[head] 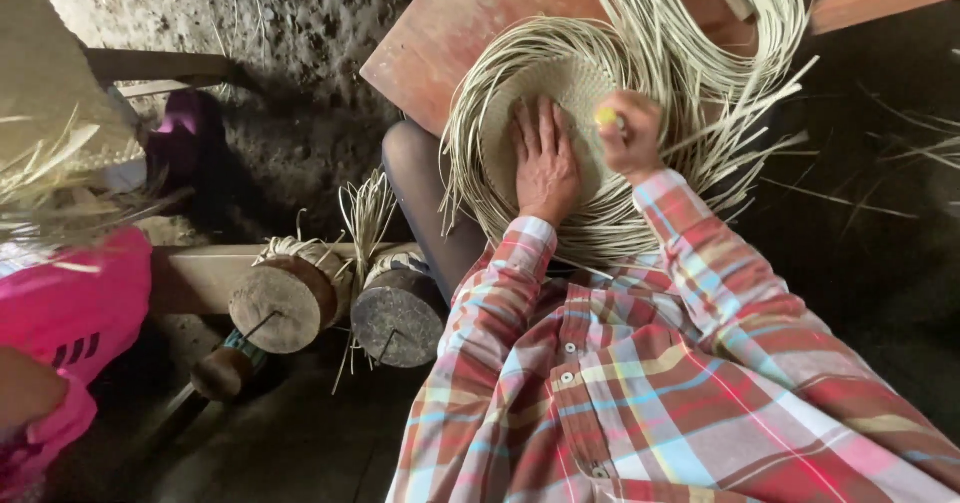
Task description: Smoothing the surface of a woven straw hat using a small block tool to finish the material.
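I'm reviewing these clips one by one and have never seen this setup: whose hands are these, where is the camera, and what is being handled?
There is no machine here. The one picture comes from a camera worn on a person's head, looking down over their plaid shirt at their own bare hands. The left hand lies flat on a round woven straw disc, whose loose straw strands fan out all around. The right hand is closed in a grip on something small and yellow; I cannot tell what. The disc rests over a reddish wooden board. At lower left stand two round wooden blocks, and another person's pink sleeve shows.
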